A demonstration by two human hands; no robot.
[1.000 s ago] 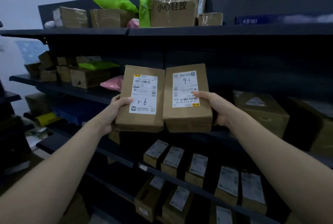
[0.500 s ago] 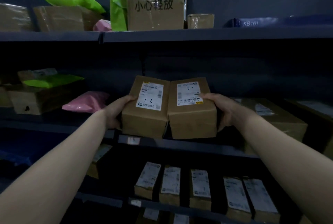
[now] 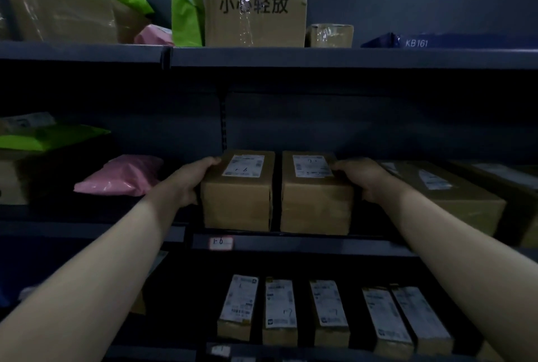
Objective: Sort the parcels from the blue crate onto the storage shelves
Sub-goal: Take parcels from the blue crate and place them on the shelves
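at the front edge of the middle shelf (image 3: pixel 291 240), above a tag (image 3: pixel 221 243) marked 1-6, two brown parcels are set side by side, apparently resting on the shelf. the left parcel (image 3: pixel 238 201) is clasped at its outer side by the left hand (image 3: pixel 189 184), the right parcel (image 3: pixel 316 204) by the right hand (image 3: pixel 364 179). placing appears nearly done; next, release and withdrawal are called for. beyond, a large carton (image 3: pixel 254 12) is seen on the top shelf
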